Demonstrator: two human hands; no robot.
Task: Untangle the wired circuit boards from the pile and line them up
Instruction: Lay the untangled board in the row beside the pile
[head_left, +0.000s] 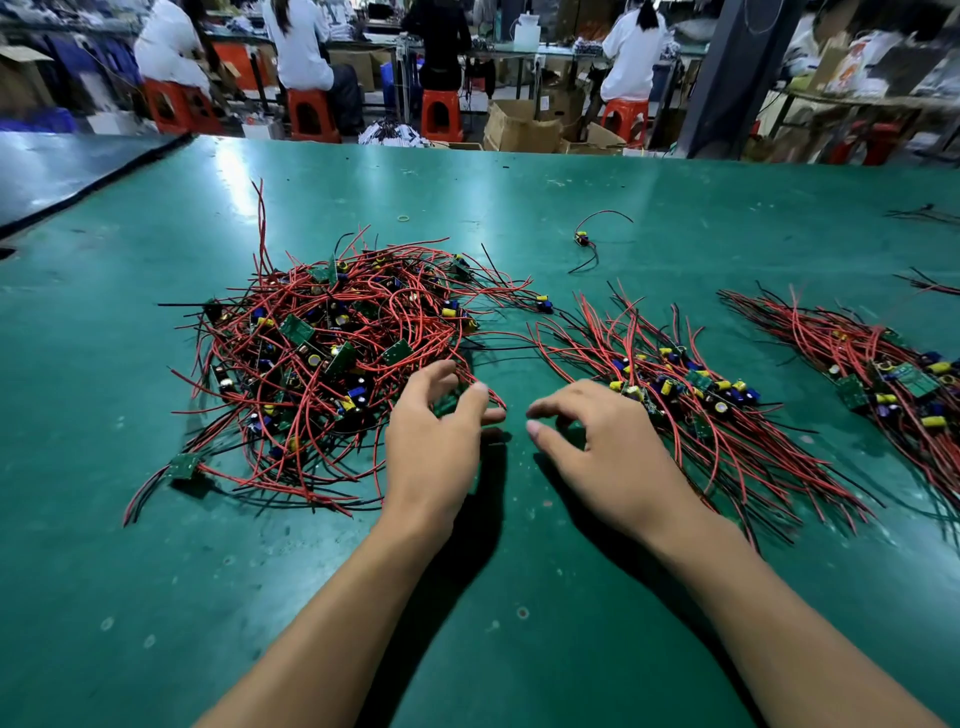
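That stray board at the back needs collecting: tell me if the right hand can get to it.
Probably yes: the stray board lies alone on bare mat, nothing covers it, and the right hand looks empty.

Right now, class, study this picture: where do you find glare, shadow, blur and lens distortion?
Head view: glare streaks the table at far left. Head view: the left hand and right hand throw dark shadows by their wrists. Head view: the pillar leans, a wide-angle distortion. Head view: the people behind look soft, the pile sharp.
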